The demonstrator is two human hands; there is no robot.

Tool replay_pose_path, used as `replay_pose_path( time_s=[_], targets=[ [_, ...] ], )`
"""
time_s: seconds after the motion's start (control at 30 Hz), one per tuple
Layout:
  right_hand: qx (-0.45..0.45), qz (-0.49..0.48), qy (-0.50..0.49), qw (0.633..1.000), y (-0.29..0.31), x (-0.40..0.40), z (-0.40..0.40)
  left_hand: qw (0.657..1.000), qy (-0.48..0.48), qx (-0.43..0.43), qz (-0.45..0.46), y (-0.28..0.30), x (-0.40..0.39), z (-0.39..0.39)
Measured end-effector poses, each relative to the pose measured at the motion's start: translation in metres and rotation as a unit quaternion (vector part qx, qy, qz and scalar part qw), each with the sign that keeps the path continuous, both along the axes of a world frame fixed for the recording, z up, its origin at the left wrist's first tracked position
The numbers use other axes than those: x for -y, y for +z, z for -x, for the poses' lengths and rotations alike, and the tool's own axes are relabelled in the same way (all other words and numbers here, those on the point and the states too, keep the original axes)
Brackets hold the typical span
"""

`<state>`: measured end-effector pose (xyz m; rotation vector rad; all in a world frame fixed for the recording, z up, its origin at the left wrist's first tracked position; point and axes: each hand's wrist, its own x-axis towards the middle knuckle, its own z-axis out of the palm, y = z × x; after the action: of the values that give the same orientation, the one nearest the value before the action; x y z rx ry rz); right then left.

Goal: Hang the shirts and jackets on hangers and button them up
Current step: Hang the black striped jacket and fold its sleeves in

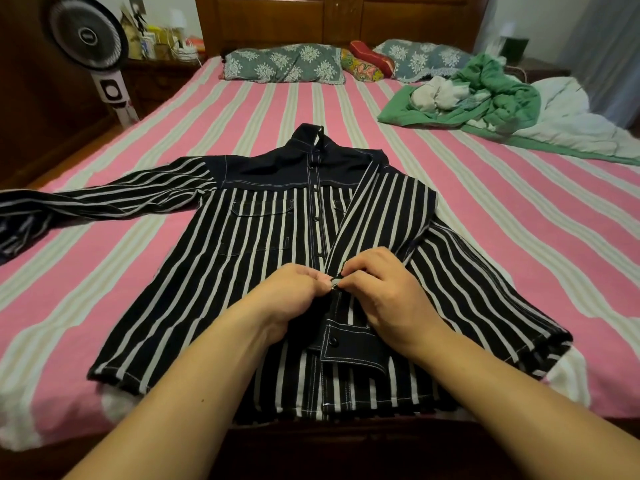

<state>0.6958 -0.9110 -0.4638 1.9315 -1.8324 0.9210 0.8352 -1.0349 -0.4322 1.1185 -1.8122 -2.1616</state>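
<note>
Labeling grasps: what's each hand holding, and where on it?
Both pinch the striped jacket at its front opening, low down: left hand on one edge, right hand on the other, at a button.

Your clearest room lies in the middle of the frame: the striped bedsheet (270, 109) runs bare from the jacket's collar up to the pillows (284, 62) at the top. At centre right, a wide band of open sheet separates the jacket (242, 244) from the green quilt heap (485, 95) in the upper right — that heap blocks the far corner. The jacket's long sleeve (104, 199) stretches across the left of the frame, barring a low pass there. At upper left, the standing fan (91, 36) crowds the bed's edge. Along the bottom, both forearms close the near approach.
</note>
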Motion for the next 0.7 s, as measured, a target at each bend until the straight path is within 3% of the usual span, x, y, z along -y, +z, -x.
replay_pose_path(
  time_s=[0.27, 0.7],
  targets=[
    [-0.024, -0.012, -0.002, 1.000, 0.0009, 0.0040, -0.0014, 0.999, -0.015, -0.019, 0.031, -0.0030, -0.0076, -0.0002],
    [0.100, -0.082, -0.016, 0.992, 0.0015, 0.0004, 0.0068, 0.994, -0.047, -0.044, 0.090, -0.0007, -0.0044, -0.0055]
  ],
)
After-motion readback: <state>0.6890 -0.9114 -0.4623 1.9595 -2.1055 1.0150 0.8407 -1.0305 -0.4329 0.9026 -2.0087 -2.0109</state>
